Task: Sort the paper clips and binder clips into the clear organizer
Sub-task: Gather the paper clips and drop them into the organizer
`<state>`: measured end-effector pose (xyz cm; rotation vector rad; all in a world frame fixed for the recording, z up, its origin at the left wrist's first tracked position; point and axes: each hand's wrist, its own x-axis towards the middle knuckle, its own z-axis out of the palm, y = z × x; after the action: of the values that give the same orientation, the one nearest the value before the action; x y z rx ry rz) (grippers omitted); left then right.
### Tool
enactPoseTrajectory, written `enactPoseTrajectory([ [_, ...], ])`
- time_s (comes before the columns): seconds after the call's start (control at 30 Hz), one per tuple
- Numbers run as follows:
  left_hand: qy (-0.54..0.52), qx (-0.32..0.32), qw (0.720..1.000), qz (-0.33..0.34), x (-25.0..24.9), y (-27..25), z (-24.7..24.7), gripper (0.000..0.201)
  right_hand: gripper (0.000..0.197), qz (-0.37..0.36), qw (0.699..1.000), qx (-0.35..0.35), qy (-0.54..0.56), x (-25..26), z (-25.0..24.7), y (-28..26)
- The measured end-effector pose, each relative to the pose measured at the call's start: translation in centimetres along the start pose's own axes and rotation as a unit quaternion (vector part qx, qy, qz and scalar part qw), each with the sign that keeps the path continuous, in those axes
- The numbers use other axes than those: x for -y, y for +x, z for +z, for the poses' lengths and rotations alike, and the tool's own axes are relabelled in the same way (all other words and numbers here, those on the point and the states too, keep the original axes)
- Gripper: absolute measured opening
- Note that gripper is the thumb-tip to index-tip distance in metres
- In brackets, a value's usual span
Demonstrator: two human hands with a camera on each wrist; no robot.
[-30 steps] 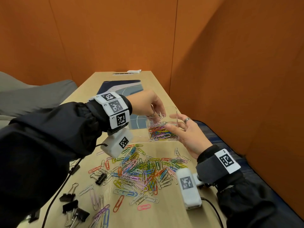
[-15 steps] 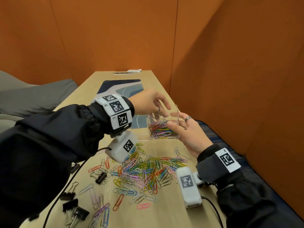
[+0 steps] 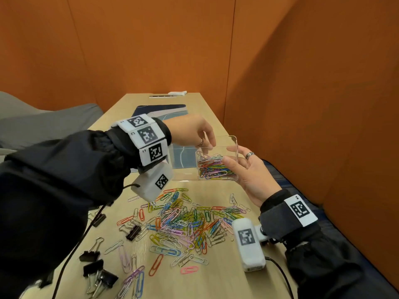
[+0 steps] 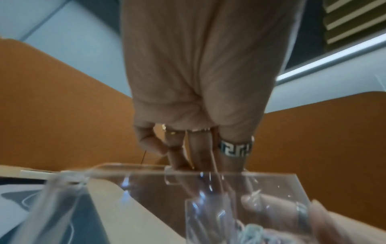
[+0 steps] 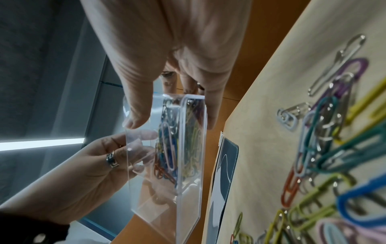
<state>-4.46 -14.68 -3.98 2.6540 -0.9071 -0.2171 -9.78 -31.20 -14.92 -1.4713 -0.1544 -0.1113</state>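
Observation:
My right hand (image 3: pixel 228 155) holds the clear organizer (image 3: pixel 234 143) just above the table, thumb on the near wall and fingers behind it. The right wrist view shows that right hand (image 5: pixel 171 122) clamping the organizer (image 5: pixel 167 206) edge-on. Coloured paper clips (image 3: pixel 213 169) fill its right compartment. My left hand (image 3: pixel 206 145) reaches down over the rim, its fingers (image 4: pixel 198 161) fairly straight, and I see no clip in them. A loose pile of paper clips (image 3: pixel 187 221) covers the table in front. Black binder clips (image 3: pixel 99 275) lie at the near left.
One more binder clip (image 3: pixel 132 231) sits at the pile's left edge. A blue desk mat (image 3: pixel 164 111) lies behind the organizer. Orange walls close in at the back and right. Cables (image 3: pixel 280 275) trail from both wrist cameras. A grey seat (image 3: pixel 43 121) is at the left.
The right hand has kept its hold on the organizer, which barely moved. The left hand stayed over the rim and its fingers shifted slightly to the left from half a second ago.

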Motion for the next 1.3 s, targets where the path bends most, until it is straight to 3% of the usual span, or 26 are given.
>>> enactPoseTrajectory([
  [0.1, 0.033, 0.062, 0.997, -0.028, -0.3, 0.0, -0.8, 0.017, 0.062, 0.000, 1.000, 0.006, -0.004, 0.0, 0.1, -0.1],
  [0.4, 0.041, 0.116, 0.990, -0.076, 0.3, 0.2, -1.0, 0.023, 0.038, -0.001, 0.999, 0.014, -0.041, -0.4, 0.3, -0.1],
  [0.6, -0.033, 0.045, 0.997, -0.044, 0.7, 0.3, -0.8, 0.020, 0.054, -0.012, 1.000, 0.000, -0.022, -0.4, 0.3, 0.1],
  [0.67, -0.037, 0.051, 0.998, -0.030, 0.5, 0.2, -0.6, 0.023, 0.062, -0.010, 1.000, 0.000, -0.019, -0.5, 0.2, 0.2],
  [0.77, -0.036, 0.065, 0.997, -0.022, -0.1, 0.0, -0.3, 0.011, 0.071, -0.006, 1.000, 0.002, -0.016, -0.4, 0.1, 0.1],
  [1.0, -0.131, 0.073, 0.988, -0.028, -0.8, -0.7, 0.0, 0.046, 0.054, -0.002, 1.000, -0.022, -0.014, -0.2, -0.3, 0.3],
  [1.07, -0.152, 0.021, 0.988, -0.006, -0.6, -1.2, 0.1, 0.042, 0.061, -0.003, 0.999, -0.041, 0.003, 0.1, -0.5, 0.4],
  [1.13, -0.164, -0.088, 0.982, 0.025, -0.2, -1.4, 0.3, 0.035, 0.064, -0.005, 0.998, -0.066, 0.021, 0.5, -1.0, 0.5],
  [1.23, -0.205, -0.245, 0.945, 0.070, 1.1, -1.6, 0.9, 0.031, 0.042, -0.006, 0.993, -0.118, 0.030, 1.1, -2.1, 0.7],
  [1.3, -0.221, -0.279, 0.932, 0.076, 1.6, -2.0, 1.6, 0.033, 0.039, -0.012, 0.987, -0.156, 0.025, 1.4, -2.9, 0.7],
])
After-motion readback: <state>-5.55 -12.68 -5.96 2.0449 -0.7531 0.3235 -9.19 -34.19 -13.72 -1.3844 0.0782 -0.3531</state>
